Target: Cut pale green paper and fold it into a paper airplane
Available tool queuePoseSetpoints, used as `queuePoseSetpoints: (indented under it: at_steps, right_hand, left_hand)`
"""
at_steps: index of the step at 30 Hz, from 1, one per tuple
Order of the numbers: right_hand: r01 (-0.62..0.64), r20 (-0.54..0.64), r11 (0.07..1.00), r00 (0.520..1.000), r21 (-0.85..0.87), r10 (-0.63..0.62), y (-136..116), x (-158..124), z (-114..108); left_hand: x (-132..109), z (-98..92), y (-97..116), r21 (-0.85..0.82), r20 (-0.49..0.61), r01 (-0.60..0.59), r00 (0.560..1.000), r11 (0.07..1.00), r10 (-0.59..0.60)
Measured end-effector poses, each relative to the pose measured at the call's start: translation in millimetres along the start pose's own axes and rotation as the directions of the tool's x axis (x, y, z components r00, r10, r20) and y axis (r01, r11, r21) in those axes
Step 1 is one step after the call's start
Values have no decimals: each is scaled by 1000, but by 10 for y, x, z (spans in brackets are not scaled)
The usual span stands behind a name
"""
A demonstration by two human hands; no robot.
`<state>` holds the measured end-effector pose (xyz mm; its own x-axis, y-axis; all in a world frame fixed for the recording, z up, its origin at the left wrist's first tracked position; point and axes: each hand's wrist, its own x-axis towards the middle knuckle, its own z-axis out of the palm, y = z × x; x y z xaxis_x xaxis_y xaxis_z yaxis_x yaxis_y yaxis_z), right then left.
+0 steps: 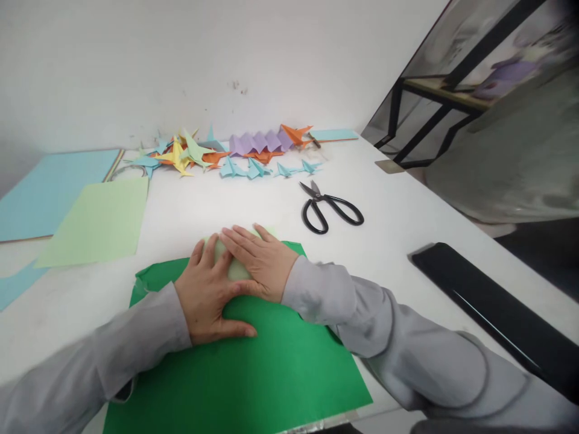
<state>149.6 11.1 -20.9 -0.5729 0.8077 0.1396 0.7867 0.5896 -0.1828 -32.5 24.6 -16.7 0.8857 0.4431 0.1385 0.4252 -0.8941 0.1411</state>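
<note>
My left hand (pixel 208 295) and my right hand (pixel 261 260) lie flat side by side, fingers stretched out, pressing on a small pale green piece of paper (pixel 235 265). That paper is mostly hidden under the hands. It rests on the far edge of a large dark green sheet (pixel 253 367) spread on the white table (pixel 398 223) in front of me. Both arms wear grey sleeves.
Black scissors (pixel 329 208) lie shut beyond my right hand. Several folded paper cranes (pixel 194 155) and a purple pleated strip (pixel 260 143) line the wall. A light green sheet (pixel 97 222) and blue sheets (pixel 49 190) lie left. A black flat bar (pixel 493 310) lies right.
</note>
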Motion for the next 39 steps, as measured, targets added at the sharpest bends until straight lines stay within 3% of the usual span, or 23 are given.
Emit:
queuePoseSetpoints:
  at_steps: [10,19,26,32,36,39]
  right_hand:
    - [-92,-6,992,996,-88,92,56,-128,-6]
    - [-130,39,985,990,-115,136,19,-123,-46]
    - [-130,70,987,988,-91,137,47,-122,-42]
    - [-221,121,973,966,-61,227,93,-160,-79]
    - [-262,123,963,956,-57,267,90,-191,-96]
    - [-278,61,957,957,-80,283,83,-180,-103]
  left_hand:
    - [-10,-53,6,35,94,15,995,999,-19]
    - [-239,-100,-143,92,122,-20,992,996,9]
    - [-344,-239,-281,131,225,-24,974,991,-6]
    - [-450,-379,-353,147,298,11,953,989,-55]
    - [-560,-410,-407,167,285,15,956,986,-63]
    - [-590,-381,-437,200,231,21,971,980,-68]
